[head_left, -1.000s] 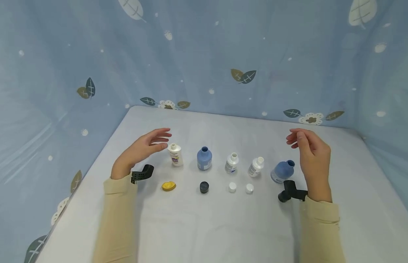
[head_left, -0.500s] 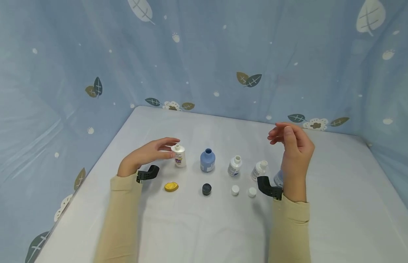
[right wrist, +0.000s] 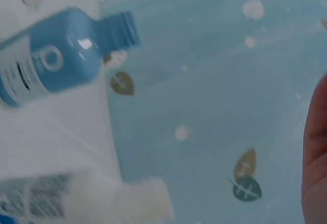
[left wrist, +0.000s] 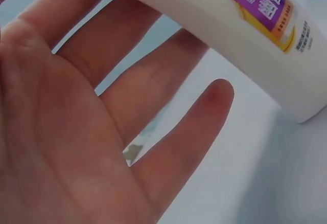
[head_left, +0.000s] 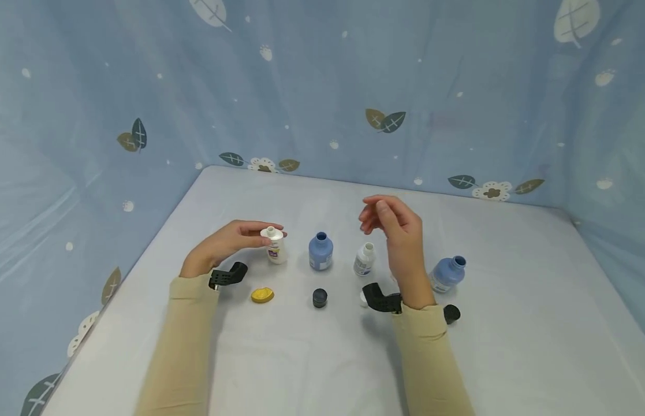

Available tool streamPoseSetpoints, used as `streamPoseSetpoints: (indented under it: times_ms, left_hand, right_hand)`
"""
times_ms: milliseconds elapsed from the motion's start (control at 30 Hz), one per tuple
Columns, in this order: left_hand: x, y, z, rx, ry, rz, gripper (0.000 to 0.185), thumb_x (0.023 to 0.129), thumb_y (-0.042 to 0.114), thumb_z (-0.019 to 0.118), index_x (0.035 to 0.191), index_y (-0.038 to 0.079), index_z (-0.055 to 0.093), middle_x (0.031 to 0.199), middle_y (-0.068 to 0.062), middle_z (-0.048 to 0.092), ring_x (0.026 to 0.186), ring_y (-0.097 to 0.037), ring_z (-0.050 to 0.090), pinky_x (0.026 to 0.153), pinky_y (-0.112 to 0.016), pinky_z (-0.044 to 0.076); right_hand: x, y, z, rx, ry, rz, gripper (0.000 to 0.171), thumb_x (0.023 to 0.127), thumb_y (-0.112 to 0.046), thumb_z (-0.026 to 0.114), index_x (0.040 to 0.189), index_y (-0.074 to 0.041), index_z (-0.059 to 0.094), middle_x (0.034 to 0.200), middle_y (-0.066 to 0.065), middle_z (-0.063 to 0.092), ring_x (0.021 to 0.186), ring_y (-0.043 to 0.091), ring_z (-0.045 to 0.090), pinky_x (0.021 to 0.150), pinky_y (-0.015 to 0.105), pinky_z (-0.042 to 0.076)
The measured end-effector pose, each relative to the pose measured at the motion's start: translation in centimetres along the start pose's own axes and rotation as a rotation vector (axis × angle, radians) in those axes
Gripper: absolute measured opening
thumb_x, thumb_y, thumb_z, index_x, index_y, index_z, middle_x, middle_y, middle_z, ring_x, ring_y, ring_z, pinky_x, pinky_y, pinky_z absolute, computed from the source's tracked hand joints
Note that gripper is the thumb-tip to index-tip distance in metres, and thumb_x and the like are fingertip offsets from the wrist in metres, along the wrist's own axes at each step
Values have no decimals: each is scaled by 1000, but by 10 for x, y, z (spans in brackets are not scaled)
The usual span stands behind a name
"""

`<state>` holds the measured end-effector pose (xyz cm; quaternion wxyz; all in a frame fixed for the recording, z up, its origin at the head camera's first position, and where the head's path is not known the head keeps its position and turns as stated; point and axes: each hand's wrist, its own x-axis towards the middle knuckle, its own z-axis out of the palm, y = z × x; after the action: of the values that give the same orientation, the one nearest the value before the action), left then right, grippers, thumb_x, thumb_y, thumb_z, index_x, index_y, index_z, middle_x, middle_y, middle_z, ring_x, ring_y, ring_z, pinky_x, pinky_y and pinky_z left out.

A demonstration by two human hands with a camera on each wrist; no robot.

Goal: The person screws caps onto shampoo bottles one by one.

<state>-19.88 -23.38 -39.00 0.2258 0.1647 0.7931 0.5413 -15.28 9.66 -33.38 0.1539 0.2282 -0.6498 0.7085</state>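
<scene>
My left hand (head_left: 267,236) reaches the top of a white bottle with a purple label (head_left: 275,251), uncapped and upright on the table. In the left wrist view the fingers (left wrist: 168,81) lie nearly straight, and the white bottle (left wrist: 245,24) rests against their tips. My right hand (head_left: 371,215) hovers above a small white bottle (head_left: 364,260), fingers loosely curled and holding nothing. An open blue bottle (head_left: 320,252) stands between the two hands. A second blue bottle (head_left: 447,273) leans at the right. In the right wrist view the nearer blue bottle (right wrist: 56,60) shows, blurred.
Loose caps lie in front of the bottles: a yellow cap (head_left: 262,295), a dark cap (head_left: 319,297) and another dark cap (head_left: 451,314). My right wrist hides one more small bottle and partly hides a white cap. The white table (head_left: 509,346) is walled by blue leaf-patterned cloth (head_left: 322,86).
My right hand has swung left from the table's right side to above the small white bottles, uncovering the leaning blue bottle. My left hand has moved onto the white bottle.
</scene>
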Motion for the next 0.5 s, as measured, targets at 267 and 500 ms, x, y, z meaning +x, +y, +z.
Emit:
streamPoseSetpoints:
  times_ms: [267,500]
  left_hand:
    - [-5,11,4,-98,-10,10,40,85,19,61,124,12,53,123,-5,53,113,-20,47,93,-41,36]
    - [-9,17,7,-128,-29,29,41,87,17,58,127,12,51,125,-5,52,114,-20,46,93,-42,37]
  right_hand:
    - [-2,6,31,-60,-280,195,22,94,-19,46,110,-10,58,77,12,58,55,26,49,58,36,46]
    - [-11,24,57,-171,-524,308,23,93,-31,46,109,-19,58,84,3,60,74,20,58,66,38,48]
